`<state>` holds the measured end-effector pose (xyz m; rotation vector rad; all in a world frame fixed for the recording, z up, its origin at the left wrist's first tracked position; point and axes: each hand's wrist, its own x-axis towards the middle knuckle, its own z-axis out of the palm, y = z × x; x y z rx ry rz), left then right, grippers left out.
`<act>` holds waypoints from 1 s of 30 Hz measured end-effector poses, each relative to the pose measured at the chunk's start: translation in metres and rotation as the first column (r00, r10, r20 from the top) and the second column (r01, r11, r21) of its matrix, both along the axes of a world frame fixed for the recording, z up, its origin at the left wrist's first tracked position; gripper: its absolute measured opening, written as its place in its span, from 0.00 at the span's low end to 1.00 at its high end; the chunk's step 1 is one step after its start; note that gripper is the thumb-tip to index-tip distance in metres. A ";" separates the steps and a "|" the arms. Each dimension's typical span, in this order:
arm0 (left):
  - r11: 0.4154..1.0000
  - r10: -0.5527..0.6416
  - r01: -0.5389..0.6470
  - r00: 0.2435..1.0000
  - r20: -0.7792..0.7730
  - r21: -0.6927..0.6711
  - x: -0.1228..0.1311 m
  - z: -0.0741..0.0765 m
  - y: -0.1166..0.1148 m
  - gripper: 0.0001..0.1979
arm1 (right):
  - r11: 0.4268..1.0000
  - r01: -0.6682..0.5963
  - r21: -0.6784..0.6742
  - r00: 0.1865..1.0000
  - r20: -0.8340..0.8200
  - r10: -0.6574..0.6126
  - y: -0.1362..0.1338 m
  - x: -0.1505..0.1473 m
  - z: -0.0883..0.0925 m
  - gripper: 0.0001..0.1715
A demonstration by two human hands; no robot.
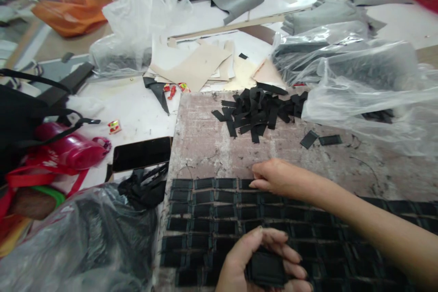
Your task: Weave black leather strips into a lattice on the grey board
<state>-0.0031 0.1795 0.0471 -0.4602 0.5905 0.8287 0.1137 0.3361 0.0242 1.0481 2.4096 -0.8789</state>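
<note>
Black pieces sit stacked inside our left hand. Its grip is closed around them, thumb on one side and fingers curled over the other. The fingers hide most of the stack, and the lower edge of the view cuts off the wrist. What shows is dark, matte and rectangular, with the single layers too blurred to count.

Our right hand reaches in from the right, fingertips down on the top row of the grid of pieces. We cannot tell whether its grip pinches a piece or only presses on one, since the fingers cover that spot. The grid lies in tidy, close-set rows on a worn board on the desk, and our forearm hides part of it.

Farther up lies a loose heap of black strips, its right edge slipping under a clear plastic bag. A phone lies just left of the board.
</note>
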 end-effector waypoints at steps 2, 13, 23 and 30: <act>0.999 0.037 -0.038 0.999 -0.013 -0.027 -0.005 -0.002 0.005 0.13 | 0.999 -0.010 0.039 1.000 0.030 0.009 -0.001 -0.002 0.003 0.09; 0.965 0.216 -0.249 0.937 -0.273 -0.088 -0.021 -0.006 0.032 0.14 | 0.953 0.076 0.292 0.965 -0.262 0.004 -0.041 0.002 0.028 0.09; 0.975 0.193 -0.217 0.941 -0.278 -0.057 -0.001 -0.001 0.031 0.12 | 0.992 0.082 0.092 0.855 -0.517 -0.023 -0.072 0.016 0.032 0.08; 0.986 0.097 -0.139 0.929 -0.356 -0.093 0.003 -0.006 0.023 0.12 | 0.962 0.259 0.089 0.890 -0.409 -0.202 -0.053 0.052 0.018 0.08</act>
